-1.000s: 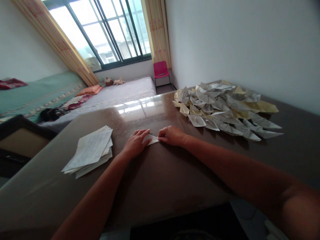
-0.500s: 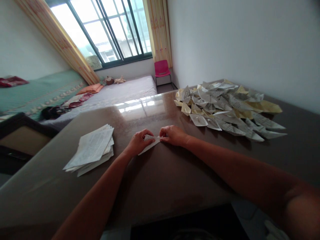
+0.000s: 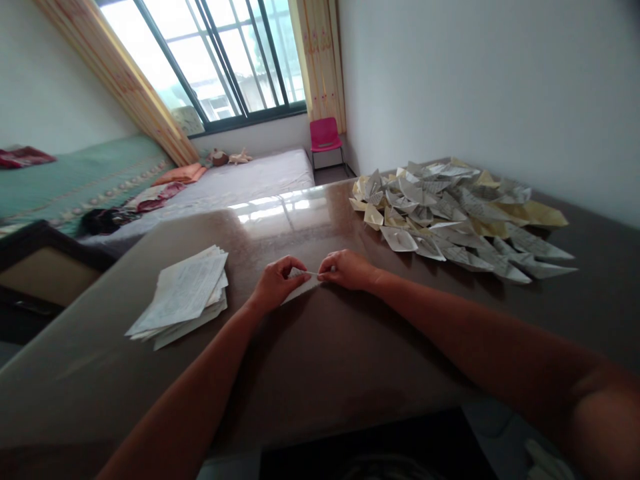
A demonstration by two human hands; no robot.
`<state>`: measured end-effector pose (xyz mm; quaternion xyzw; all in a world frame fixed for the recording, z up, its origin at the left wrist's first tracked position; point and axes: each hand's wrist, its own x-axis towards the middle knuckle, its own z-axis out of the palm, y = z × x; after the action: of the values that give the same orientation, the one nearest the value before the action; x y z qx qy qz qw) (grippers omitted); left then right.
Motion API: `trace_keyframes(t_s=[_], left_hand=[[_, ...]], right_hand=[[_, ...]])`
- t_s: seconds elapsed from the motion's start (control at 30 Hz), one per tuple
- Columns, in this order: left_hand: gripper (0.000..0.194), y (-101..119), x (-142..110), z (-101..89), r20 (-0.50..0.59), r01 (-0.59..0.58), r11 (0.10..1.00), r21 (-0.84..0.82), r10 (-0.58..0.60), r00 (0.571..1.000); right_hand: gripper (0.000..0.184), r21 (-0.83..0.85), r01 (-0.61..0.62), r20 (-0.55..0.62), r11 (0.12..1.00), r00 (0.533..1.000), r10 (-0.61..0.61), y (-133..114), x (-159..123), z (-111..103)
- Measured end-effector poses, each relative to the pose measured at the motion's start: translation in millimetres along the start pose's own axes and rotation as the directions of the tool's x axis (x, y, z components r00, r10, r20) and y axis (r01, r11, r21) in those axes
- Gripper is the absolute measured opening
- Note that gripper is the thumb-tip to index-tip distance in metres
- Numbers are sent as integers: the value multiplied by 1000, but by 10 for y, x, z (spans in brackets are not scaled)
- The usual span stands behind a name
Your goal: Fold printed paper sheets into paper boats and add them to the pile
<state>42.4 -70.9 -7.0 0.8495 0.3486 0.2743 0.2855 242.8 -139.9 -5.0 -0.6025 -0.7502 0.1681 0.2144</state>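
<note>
Between my hands, low over the brown table [image 3: 320, 360], is a small folded piece of printed paper [image 3: 303, 288]. My left hand [image 3: 278, 281] pinches its left part, thumb toward the middle and fingers curled over the far side. At the paper's right end, the fingertips of my right hand [image 3: 345, 269] are closed on it. Part of the paper is hidden behind the left hand and fingers. To the left lies a stack of loose printed sheets [image 3: 183, 293]. A heap of folded paper boats [image 3: 445, 213] covers the table's far right.
A white wall [image 3: 490, 87] runs along the table's right side. Past the far edge stand a bed [image 3: 260, 179] and a pink chair [image 3: 325, 135] under a window. A dark wooden chair or cabinet [image 3: 45, 287] stands beyond the table's left edge.
My left thumb and fingers have shifted slightly along the paper, and less of it shows. Both hands keep their pinch. The stack and the heap lie as before.
</note>
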Motion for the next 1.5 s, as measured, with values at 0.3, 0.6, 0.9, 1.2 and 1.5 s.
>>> trace_keyframes(t_s=[0.3, 0.6, 0.9, 1.2, 1.5], left_hand=[[31, -21, 30, -106, -309, 84, 995, -56, -98, 946], [46, 94, -42, 160, 91, 263, 884, -386, -247, 965], [38, 118, -60, 34, 160, 345, 744, -572, -312, 937], [24, 61, -60, -233, 356, -33, 984, 177, -33, 934], [28, 117, -106, -182, 282, -240, 801, 548, 93, 955]], right_hand=[[20, 171, -166, 40, 971, 986, 162, -21, 20, -94], [25, 548, -372, 302, 750, 923, 238, -120, 17, 30], [18, 511, -285, 522, 811, 852, -30, -220, -87, -124], [19, 259, -208, 283, 943, 950, 132, 144, -14, -316], [31, 39, 170, 4, 985, 985, -171, 130, 8, -100]])
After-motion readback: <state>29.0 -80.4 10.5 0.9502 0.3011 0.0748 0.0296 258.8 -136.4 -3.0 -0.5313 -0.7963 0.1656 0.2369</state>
